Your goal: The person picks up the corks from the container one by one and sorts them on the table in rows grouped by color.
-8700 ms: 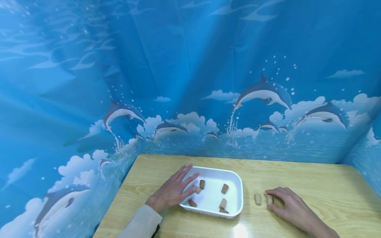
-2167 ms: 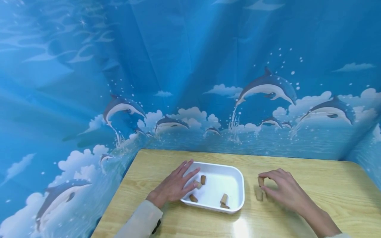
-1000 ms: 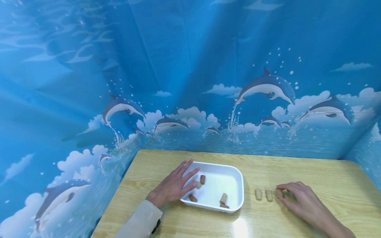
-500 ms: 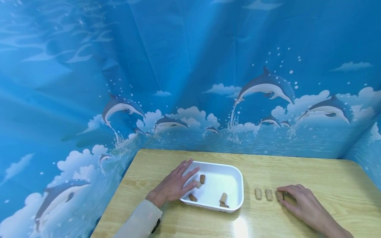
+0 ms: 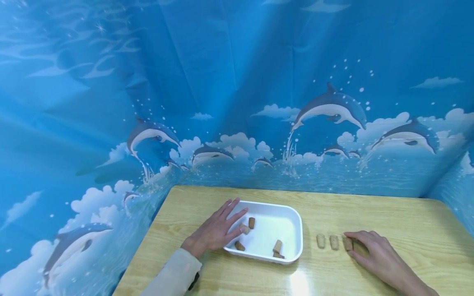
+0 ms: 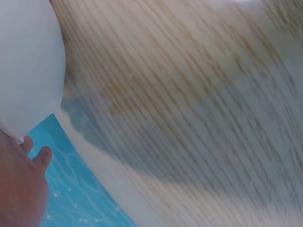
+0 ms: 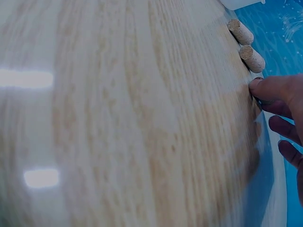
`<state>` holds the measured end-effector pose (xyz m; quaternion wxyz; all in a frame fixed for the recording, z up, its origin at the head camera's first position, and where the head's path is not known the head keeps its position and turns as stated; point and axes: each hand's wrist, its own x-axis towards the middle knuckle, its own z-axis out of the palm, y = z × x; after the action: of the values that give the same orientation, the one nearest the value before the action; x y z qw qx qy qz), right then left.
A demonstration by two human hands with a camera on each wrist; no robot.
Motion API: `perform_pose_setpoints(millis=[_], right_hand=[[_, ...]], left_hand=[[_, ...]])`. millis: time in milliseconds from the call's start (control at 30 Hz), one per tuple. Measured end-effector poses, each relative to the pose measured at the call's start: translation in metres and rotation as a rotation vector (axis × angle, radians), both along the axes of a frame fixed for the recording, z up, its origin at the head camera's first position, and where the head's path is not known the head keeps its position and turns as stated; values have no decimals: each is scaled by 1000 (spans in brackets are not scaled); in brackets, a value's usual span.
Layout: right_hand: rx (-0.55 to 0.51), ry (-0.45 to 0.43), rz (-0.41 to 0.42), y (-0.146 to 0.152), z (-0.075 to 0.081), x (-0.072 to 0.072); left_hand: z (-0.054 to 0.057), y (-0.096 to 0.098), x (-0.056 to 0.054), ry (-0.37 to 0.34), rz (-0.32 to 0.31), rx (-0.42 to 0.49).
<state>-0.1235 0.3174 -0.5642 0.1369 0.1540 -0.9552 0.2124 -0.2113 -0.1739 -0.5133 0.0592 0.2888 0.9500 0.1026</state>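
My right hand [image 5: 374, 251] pinches a tan cork stopper [image 5: 348, 243] between thumb and index finger, low over the wooden table. In the right wrist view the fingers largely hide that cork. Two more corks stand to its left in a row, one nearer the tray [image 5: 321, 241] and a middle one [image 5: 334, 242]. My left hand [image 5: 215, 231] lies with spread fingers over the left rim of a white tray [image 5: 300, 240], its thumb beside a light cork [image 5: 245, 229]. Inside the tray are several corks, including a darker one [image 5: 252, 223] and a tan one [image 5: 277, 246].
The wooden table [image 5: 400, 222] reaches back to a blue curtain [image 5: 237, 102] printed with dolphins. Bare tabletop lies right of my right hand. Light glares off the surface [image 5: 298, 283] just in front of the tray.
A cork from the tray's right side has been carried by my right hand past the others and lowered at the right end of the row. The left hand has stayed on the tray.
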Motion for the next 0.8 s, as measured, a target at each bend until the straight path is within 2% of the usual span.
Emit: perform_pose_setpoints(millis=[167,567,800], right_hand=[[-5,-33,-11,-1,2,1],[-17,-42,-10,-1,2,3],[-16,-3,-19,-2,2,3]], left_hand=[[0,0,1,13,-5,-3],[0,0,1,-1,11,-2],[0,-1,1,6,3,-1]])
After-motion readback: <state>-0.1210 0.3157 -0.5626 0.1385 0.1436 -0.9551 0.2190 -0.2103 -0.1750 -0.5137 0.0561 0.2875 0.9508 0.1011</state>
